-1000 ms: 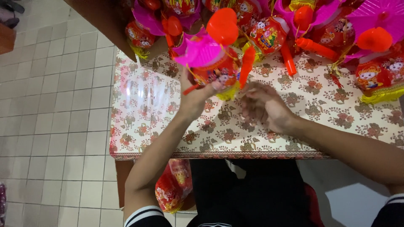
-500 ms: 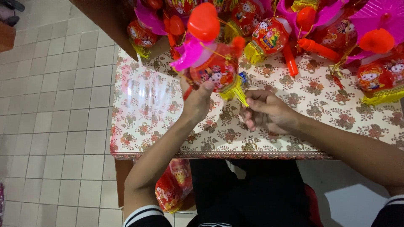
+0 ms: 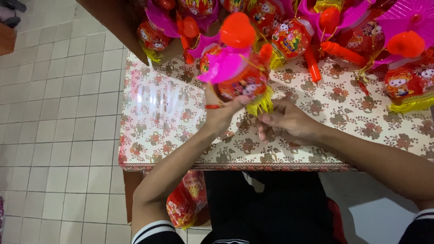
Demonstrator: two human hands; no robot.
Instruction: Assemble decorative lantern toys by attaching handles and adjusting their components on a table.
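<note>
My left hand point(image 3: 222, 113) holds up a toy lantern point(image 3: 239, 68) with a pink top, a round orange cap, a red printed body and a yellow fringe, above the flower-patterned table point(image 3: 158, 122). My right hand point(image 3: 285, 124) is just right of it, fingers curled under the yellow fringe point(image 3: 261, 104), touching the lantern's lower end. What the right fingers pinch is hidden.
Several finished red, pink and orange lanterns point(image 3: 312, 31) are piled along the table's far edge. A red packet of lantern parts point(image 3: 185, 203) lies under the table by my knees. White floor tiles point(image 3: 58, 135) spread to the left. A brown panel point(image 3: 113, 22) stands at the back left.
The left hand has lifted the lantern and turned it more upright. My right hand has moved left, closer under its fringe.
</note>
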